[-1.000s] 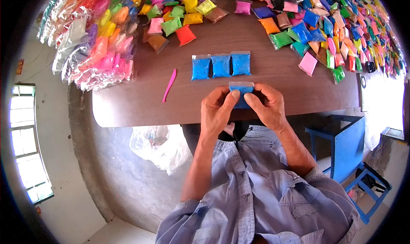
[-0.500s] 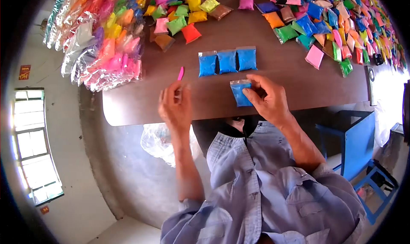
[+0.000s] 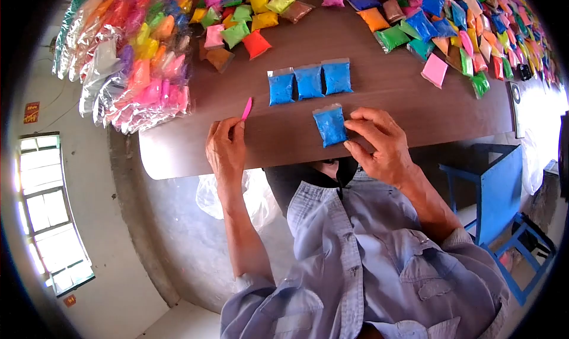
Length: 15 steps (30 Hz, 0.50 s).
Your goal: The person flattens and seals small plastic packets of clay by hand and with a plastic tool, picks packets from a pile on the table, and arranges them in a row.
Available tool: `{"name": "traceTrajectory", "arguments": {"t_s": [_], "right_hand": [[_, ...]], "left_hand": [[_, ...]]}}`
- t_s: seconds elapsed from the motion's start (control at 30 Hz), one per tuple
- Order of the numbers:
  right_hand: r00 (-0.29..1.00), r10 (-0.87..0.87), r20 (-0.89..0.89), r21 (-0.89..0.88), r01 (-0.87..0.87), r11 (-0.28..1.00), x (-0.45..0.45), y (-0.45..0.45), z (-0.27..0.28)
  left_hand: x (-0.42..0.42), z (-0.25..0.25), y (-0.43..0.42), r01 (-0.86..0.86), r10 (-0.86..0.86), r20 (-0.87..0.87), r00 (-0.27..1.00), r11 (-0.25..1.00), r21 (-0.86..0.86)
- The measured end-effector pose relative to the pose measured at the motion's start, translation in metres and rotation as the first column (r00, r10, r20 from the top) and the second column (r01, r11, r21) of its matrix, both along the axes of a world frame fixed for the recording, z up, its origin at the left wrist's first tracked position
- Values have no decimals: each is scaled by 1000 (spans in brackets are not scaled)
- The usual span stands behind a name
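Note:
My left hand [image 3: 226, 150] is at the table's front edge, its thumb and fingers closed on the lower end of a small pink plastic knife [image 3: 247, 109]. A small clear bag of blue clay-like material [image 3: 330, 126] lies on the table near the front edge, slightly tilted. To its right is my right hand [image 3: 382, 142], thumb and fingers apart, fingertips at the bag's right edge. Behind the single bag, three similar blue bags [image 3: 309, 82] lie side by side in a row.
Large clear bags of colourful packets [image 3: 145, 72] are heaped at the left. Loose packets [image 3: 237, 33] lie at the back, with a big pile [image 3: 468, 27] at the right. A blue stool [image 3: 498, 188] stands right of the table, and a clear plastic bag [image 3: 261, 199] is below it.
My right hand has loosened from the blue bag and spread its fingers, leaving the bag on the table. My left hand has closed on the pink knife. The view has shifted slightly.

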State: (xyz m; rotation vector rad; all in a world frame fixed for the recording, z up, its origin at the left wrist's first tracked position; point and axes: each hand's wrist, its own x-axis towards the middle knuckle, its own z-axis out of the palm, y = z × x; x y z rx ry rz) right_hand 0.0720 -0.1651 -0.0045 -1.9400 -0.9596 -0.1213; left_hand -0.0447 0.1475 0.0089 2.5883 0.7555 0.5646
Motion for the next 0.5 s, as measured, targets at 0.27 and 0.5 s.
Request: {"name": "traceTrajectory", "arguments": {"t_s": [0.27, 0.5], "right_hand": [[988, 54, 142, -112, -38, 993, 1, 11, 2], [975, 96, 202, -99, -77, 992, 1, 8, -5]], "left_hand": [[-10, 12, -12, 22, -28, -119, 993, 998, -50], [-23, 12, -24, 150, -131, -128, 983, 977, 154]]}}
